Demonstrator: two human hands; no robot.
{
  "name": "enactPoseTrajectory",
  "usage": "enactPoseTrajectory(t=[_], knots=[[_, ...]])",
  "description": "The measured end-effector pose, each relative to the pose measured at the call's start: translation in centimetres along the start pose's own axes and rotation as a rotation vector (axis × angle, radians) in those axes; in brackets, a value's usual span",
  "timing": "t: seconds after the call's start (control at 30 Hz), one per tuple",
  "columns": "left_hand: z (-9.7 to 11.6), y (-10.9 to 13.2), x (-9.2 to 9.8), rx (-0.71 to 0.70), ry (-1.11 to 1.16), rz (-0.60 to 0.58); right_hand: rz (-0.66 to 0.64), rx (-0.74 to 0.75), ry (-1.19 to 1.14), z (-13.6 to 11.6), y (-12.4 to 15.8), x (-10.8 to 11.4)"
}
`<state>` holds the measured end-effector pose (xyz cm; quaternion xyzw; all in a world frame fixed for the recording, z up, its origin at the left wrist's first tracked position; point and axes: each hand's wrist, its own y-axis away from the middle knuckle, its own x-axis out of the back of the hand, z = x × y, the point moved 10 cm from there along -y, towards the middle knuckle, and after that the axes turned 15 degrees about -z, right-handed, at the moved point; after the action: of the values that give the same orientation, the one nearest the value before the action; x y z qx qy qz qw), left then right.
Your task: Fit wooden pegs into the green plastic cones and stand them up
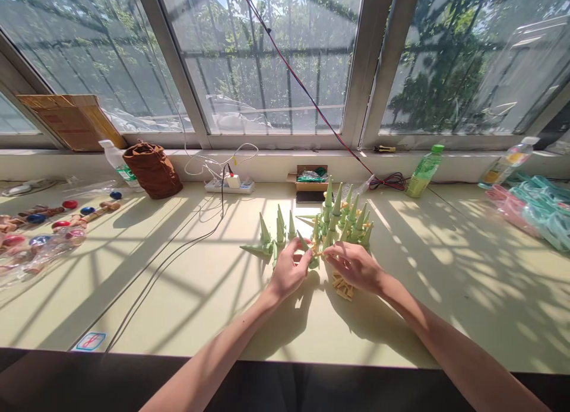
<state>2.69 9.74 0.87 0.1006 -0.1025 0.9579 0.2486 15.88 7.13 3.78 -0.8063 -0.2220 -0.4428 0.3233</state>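
My left hand point(288, 272) is closed round a pale green cone-shaped piece point(303, 241), its tip pointing up past my fingers. Just to the right, my right hand point(358, 266) pinches a small yellowish stick point(319, 253) against that cone piece; its far end is too small to make out. Behind my hands stands a dense cluster of green cones point(338, 207) with yellowish bits among them. A smaller group of green cones point(279, 227) is to the left, one cone lying on its side. Below my right hand lies a pile of small yellowish sticks point(342, 290).
On the table point(178, 317), a small open box point(312, 177) and a power strip point(229, 185) stand near the window. A brown pouch point(154, 168) and bagged wooden toys point(44, 234) are left. A green bottle point(424, 171) and teal plastic items point(541, 207) are right.
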Motion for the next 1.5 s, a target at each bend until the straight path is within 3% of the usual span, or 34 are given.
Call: enactPoseTrajectory(t=[0.5,0.87,1.5], knots=[[0.3,0.1,0.6,-0.013,0.102,0.065,-0.015,-0.041,-0.021,0.4,0.1,-0.3],[0.6,0.0,-0.1,-0.010,0.060,0.010,0.184,-0.095,-0.112,0.7,0.5,2.0],[0.5,0.1,-0.3,-0.018,0.022,-0.014,0.105,-0.043,-0.089,0.2,0.4,1.0]])
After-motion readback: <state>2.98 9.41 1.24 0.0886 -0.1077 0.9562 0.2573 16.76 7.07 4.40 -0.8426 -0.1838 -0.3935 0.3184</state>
